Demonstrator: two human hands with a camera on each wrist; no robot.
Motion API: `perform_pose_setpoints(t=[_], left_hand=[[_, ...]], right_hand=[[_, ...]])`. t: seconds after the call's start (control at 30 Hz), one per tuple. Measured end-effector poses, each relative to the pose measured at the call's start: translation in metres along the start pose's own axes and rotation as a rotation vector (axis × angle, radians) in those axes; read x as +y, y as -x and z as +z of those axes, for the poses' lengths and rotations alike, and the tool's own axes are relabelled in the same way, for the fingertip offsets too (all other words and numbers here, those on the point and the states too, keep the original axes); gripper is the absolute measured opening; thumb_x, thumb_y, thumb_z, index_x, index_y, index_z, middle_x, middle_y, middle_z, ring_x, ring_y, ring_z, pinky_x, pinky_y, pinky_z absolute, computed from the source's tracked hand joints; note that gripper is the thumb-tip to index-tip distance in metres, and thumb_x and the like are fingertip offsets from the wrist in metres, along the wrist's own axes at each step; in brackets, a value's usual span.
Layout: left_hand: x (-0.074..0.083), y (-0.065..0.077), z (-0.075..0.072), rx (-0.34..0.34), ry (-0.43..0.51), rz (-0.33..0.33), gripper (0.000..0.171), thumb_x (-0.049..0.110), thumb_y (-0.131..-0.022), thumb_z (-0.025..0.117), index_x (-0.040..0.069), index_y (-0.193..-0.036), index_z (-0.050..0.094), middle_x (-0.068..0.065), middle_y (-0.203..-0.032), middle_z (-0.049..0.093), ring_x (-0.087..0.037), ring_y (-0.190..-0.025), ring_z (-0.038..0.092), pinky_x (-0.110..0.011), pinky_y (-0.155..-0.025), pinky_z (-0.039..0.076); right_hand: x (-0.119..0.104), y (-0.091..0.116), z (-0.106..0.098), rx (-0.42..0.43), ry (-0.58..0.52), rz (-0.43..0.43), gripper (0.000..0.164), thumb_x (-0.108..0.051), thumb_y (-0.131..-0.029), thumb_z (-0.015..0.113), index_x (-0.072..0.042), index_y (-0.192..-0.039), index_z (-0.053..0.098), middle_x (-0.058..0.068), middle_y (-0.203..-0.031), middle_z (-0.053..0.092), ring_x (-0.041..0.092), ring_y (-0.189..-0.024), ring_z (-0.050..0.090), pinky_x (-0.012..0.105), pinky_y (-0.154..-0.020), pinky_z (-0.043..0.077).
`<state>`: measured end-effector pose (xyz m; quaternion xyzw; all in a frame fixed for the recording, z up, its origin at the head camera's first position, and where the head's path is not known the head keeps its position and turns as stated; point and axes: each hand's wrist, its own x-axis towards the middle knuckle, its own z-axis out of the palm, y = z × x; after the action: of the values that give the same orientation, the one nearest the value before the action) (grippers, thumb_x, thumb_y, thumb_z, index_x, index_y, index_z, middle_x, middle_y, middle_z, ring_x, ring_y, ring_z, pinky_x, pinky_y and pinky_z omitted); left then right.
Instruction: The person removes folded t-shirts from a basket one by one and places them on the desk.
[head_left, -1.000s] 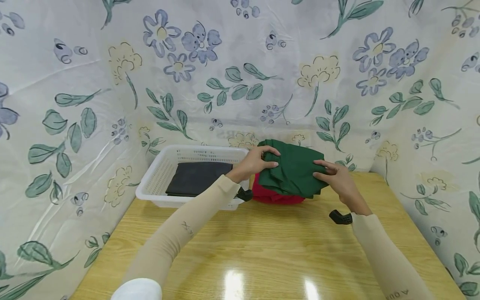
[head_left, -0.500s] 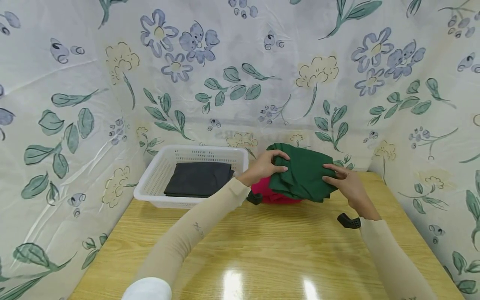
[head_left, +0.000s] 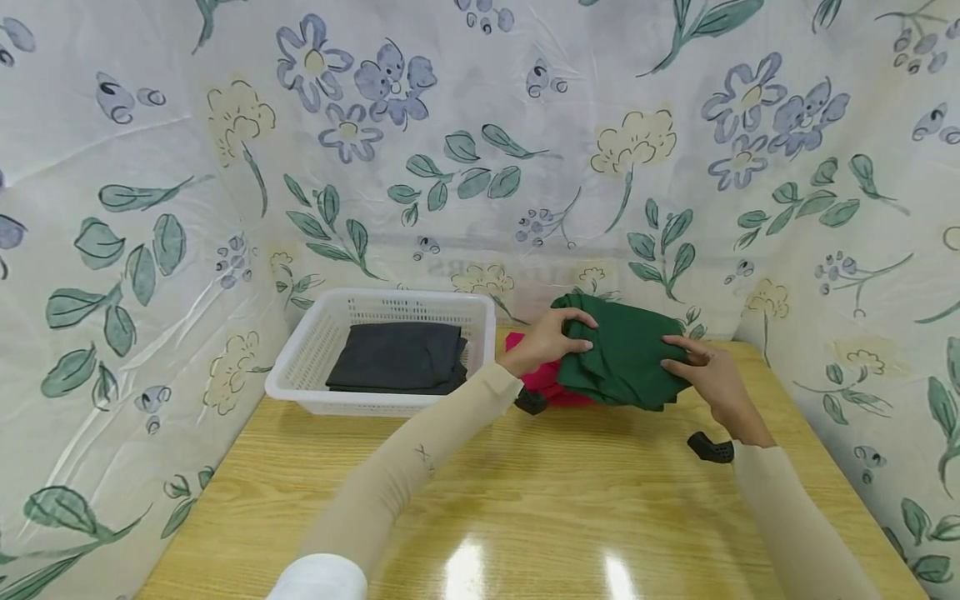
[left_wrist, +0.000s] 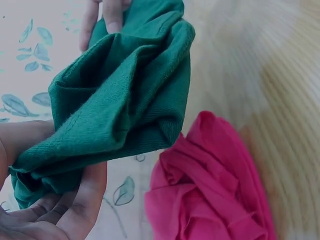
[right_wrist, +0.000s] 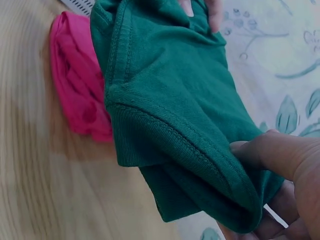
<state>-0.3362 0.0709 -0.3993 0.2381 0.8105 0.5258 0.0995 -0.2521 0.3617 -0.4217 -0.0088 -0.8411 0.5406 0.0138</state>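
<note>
Both hands hold up a folded green garment point(head_left: 626, 354) with ribbed bands and stitched seams, tilted above the table. The left hand point(head_left: 553, 337) pinches its left end, thumb on one side and fingers on the other. At the opposite end, the right hand point(head_left: 705, 375) grips the folded edge the same way, as the right wrist view shows. Behind and below the green cloth lies a folded pink-red garment point(left_wrist: 210, 185), partly covered in the head view. In the left wrist view, a gap shows between the green folds and the pink-red cloth.
A white perforated plastic basket point(head_left: 300, 367) stands at the back left, holding folded dark cloth point(head_left: 397, 357). The wooden table point(head_left: 420, 492) runs back to a floral curtain point(head_left: 525, 125) that also hangs at both sides.
Both hands have carried the green garment to the right and slightly toward the front. More of the pink-red garment's left side shows, and the left forearm no longer covers the dark cloth.
</note>
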Motion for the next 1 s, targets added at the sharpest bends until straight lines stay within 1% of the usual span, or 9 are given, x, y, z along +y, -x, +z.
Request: perform_pose_setpoints(t=[0.13, 0.27, 0.43, 0.57, 0.6, 0.67, 0.77, 0.8, 1.0], left_hand=[[-0.004, -0.002, 0.01, 0.001, -0.012, 0.004, 0.024, 0.011, -0.093, 0.078, 0.019, -0.116, 0.075, -0.005, -0.141, 0.056, -0.022, -0.127, 0.053, -0.033, -0.098, 0.051], [-0.006, -0.004, 0.021, -0.001, -0.015, 0.008, 0.026, 0.01, -0.092, 0.078, 0.019, -0.116, 0.076, -0.005, -0.141, 0.056, -0.021, -0.125, 0.053, -0.03, -0.094, 0.053], [-0.006, -0.007, 0.033, -0.002, -0.024, 0.021, 0.027, 0.009, -0.092, 0.079, 0.02, -0.116, 0.077, -0.006, -0.142, 0.056, -0.021, -0.127, 0.051, -0.03, -0.095, 0.052], [-0.006, -0.009, 0.038, -0.008, -0.011, 0.017, 0.028, 0.007, -0.092, 0.078, 0.019, -0.117, 0.077, -0.007, -0.146, 0.054, -0.023, -0.131, 0.05, -0.03, -0.095, 0.053], [-0.007, -0.009, 0.04, -0.006, -0.014, 0.015, 0.028, 0.007, -0.092, 0.078, 0.019, -0.117, 0.077, -0.007, -0.146, 0.054, -0.023, -0.132, 0.049, -0.03, -0.095, 0.053], [-0.007, -0.01, 0.043, -0.001, -0.014, 0.012, 0.028, 0.007, -0.092, 0.078, 0.019, -0.117, 0.077, -0.007, -0.146, 0.054, -0.023, -0.132, 0.049, -0.03, -0.095, 0.053], [-0.007, -0.012, 0.05, 0.005, -0.011, 0.006, 0.028, 0.007, -0.092, 0.078, 0.019, -0.117, 0.077, -0.006, -0.147, 0.053, -0.022, -0.131, 0.048, -0.03, -0.095, 0.052], [-0.007, -0.013, 0.052, 0.003, -0.009, 0.006, 0.028, 0.007, -0.092, 0.078, 0.019, -0.117, 0.077, -0.006, -0.147, 0.053, -0.022, -0.13, 0.048, -0.03, -0.095, 0.051], [-0.006, -0.018, 0.062, -0.004, 0.002, 0.011, 0.029, 0.006, -0.091, 0.078, 0.02, -0.116, 0.077, -0.007, -0.147, 0.053, -0.021, -0.124, 0.049, -0.026, -0.082, 0.051]], right_hand=[[0.008, 0.002, -0.003, 0.003, 0.005, 0.018, 0.06, -0.028, -0.099, 0.073, -0.009, -0.152, 0.052, 0.02, -0.168, 0.016, 0.045, -0.152, 0.019, 0.061, -0.114, 0.033], [0.017, 0.004, -0.006, 0.015, 0.008, 0.042, 0.061, -0.03, -0.099, 0.073, -0.011, -0.153, 0.051, 0.023, -0.166, 0.023, 0.044, -0.15, 0.025, 0.057, -0.114, 0.034], [0.027, 0.006, -0.012, 0.029, 0.035, 0.062, 0.063, -0.037, -0.099, 0.071, -0.013, -0.154, 0.05, 0.023, -0.164, 0.028, 0.044, -0.147, 0.034, 0.049, -0.105, 0.041], [0.033, 0.006, -0.016, 0.043, 0.027, 0.061, 0.064, -0.038, -0.098, 0.072, -0.012, -0.153, 0.051, 0.023, -0.164, 0.027, 0.043, -0.146, 0.035, 0.05, -0.107, 0.041], [0.035, 0.006, -0.017, 0.043, 0.022, 0.063, 0.063, -0.037, -0.098, 0.072, -0.012, -0.153, 0.051, 0.023, -0.164, 0.026, 0.043, -0.146, 0.035, 0.052, -0.111, 0.039], [0.037, 0.005, -0.018, 0.047, 0.022, 0.067, 0.063, -0.036, -0.098, 0.072, -0.012, -0.153, 0.052, 0.024, -0.165, 0.025, 0.044, -0.147, 0.033, 0.056, -0.112, 0.038], [0.039, 0.006, -0.021, 0.051, 0.026, 0.087, 0.063, -0.037, -0.098, 0.072, -0.012, -0.153, 0.051, 0.024, -0.165, 0.023, 0.044, -0.147, 0.031, 0.055, -0.112, 0.038], [0.04, 0.006, -0.022, 0.054, 0.023, 0.093, 0.064, -0.037, -0.098, 0.072, -0.012, -0.153, 0.051, 0.024, -0.165, 0.024, 0.046, -0.148, 0.029, 0.057, -0.113, 0.035], [0.043, 0.008, -0.027, 0.077, 0.046, 0.114, 0.064, -0.037, -0.099, 0.071, -0.012, -0.154, 0.05, 0.024, -0.162, 0.032, 0.044, -0.145, 0.036, 0.054, -0.112, 0.037]])
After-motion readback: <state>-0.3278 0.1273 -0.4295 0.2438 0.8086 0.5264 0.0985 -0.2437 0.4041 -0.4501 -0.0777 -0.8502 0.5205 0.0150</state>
